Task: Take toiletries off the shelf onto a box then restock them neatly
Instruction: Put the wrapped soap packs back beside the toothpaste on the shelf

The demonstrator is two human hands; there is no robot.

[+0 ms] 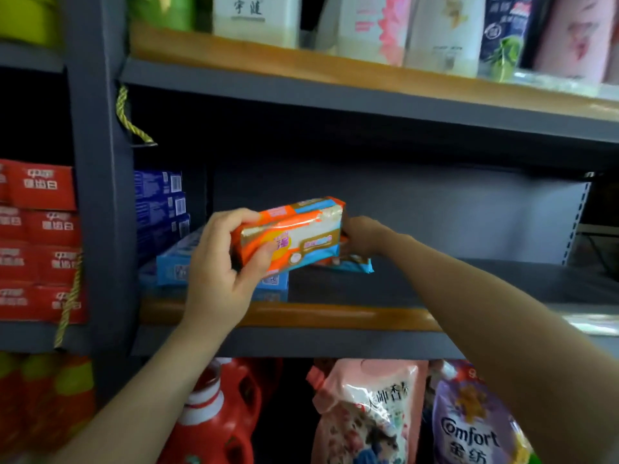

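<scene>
The left hand [217, 262] grips the near end of an orange packet [289, 234], thumb curled over the front and fingers wrapped behind, holding it in the air just above the front of the middle shelf [335, 316]. The right hand [363, 237] reaches in behind the packet's far end; it seems to be closed on a second packet [355, 262] with a blue edge that lies on the shelf, though most of that hand and packet are hidden, so the grasp is not certain.

Left of the hands, light blue boxes [174, 262] lie stacked on the same shelf, with darker blue boxes [159, 202] piled behind them against the upright post (a yellow cord [125, 115] hangs from it). The rest of the shelf to the right is bare grey board.

Above stand white and pink bottles [371, 25]. Below are a red jug [217, 416] and soft refill pouches [368, 413]. Red packs [40, 242] fill the neighbouring bay at left.
</scene>
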